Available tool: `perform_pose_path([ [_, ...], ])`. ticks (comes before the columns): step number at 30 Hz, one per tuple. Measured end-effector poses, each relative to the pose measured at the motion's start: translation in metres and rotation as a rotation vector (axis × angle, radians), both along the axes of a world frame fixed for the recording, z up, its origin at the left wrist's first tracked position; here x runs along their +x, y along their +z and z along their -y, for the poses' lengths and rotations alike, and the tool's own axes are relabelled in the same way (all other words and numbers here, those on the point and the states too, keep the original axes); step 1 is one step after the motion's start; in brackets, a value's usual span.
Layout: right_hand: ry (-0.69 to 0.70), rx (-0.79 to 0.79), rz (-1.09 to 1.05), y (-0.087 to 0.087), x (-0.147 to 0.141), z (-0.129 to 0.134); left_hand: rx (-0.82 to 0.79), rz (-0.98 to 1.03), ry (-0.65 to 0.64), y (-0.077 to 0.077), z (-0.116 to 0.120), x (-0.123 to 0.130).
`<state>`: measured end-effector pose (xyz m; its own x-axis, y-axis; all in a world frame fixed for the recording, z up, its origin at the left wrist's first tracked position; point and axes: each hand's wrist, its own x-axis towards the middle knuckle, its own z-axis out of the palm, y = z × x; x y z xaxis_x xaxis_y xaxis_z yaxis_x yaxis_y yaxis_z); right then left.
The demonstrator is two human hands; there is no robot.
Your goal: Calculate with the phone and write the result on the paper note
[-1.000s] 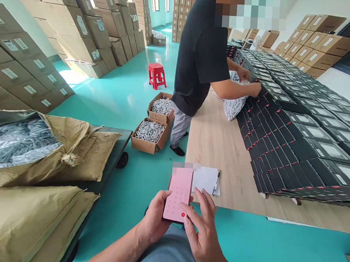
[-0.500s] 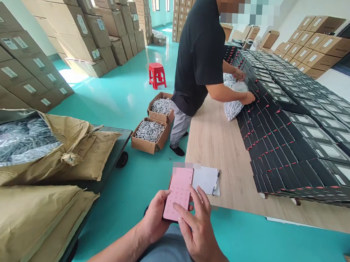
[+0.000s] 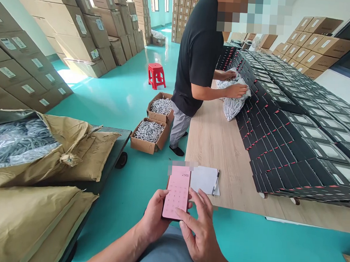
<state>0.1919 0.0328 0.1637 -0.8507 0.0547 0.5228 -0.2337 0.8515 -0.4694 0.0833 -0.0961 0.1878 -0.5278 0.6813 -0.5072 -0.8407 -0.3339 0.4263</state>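
Observation:
A phone (image 3: 176,194) with a pink calculator screen is held upright over my lap; the display reads 2,500. My left hand (image 3: 155,214) is closed around its left side and lower back, with the thumb on the left edge. My right hand (image 3: 200,231) has its fingers apart, and the index fingertip touches the lower part of the screen. Just beyond the phone, a sheet of white paper (image 3: 203,180) lies on the corner of the wooden table (image 3: 212,145). A pen (image 3: 216,181) rests along the paper's right edge.
A co-worker (image 3: 200,49) in black handles a clear bag of grey cables (image 3: 234,105) beside stacked black boxes (image 3: 280,149). Two cartons of cables (image 3: 149,135) and a red stool (image 3: 156,75) stand on the floor. At left, a cart (image 3: 114,151) carries large brown sacks (image 3: 24,220).
The number on the phone has grown from 2 to 2,500, and my right index finger has moved slightly lower on the screen. The co-worker's hands have shifted onto the bag.

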Motion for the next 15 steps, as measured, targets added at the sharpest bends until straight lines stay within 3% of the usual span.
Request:
perform_pose_path([
  [5, -0.129, -0.034, 0.000, -0.0051, 0.0065, -0.0051, -0.005, 0.007, 0.012, -0.0044, 0.0012, -0.0024],
  [15, -0.112, -0.010, 0.017, -0.0051, 0.0038, -0.0011, -0.080, 0.009, 0.024, 0.0026, 0.0028, -0.0051],
])
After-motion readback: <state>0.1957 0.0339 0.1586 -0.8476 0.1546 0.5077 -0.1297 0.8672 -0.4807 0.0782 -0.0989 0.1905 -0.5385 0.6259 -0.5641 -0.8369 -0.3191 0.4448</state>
